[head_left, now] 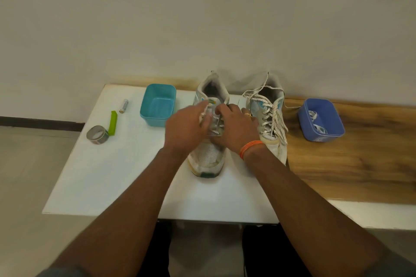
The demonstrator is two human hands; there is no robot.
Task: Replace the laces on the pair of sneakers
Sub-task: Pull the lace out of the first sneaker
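Observation:
Two worn white sneakers stand on the table, toes toward me. Both my hands are on the left sneaker (208, 159). My left hand (186, 128) pinches a strand of its white lace (216, 122) near the tongue. My right hand (236, 128), with a ring and an orange wristband, curls over the lacing and grips the lace from the other side. The right sneaker (267, 114) stands beside it, laced loosely, its lace ends trailing over the collar. A blue tub (322, 119) at the right holds rolled white laces (319, 128).
An empty teal tub (157, 104) stands left of the shoes. Further left lie a battery (123, 105), a green clip (113, 122) and a roll of tape (98, 134). A white board (112, 175) covers the wooden table (349, 164), against the wall.

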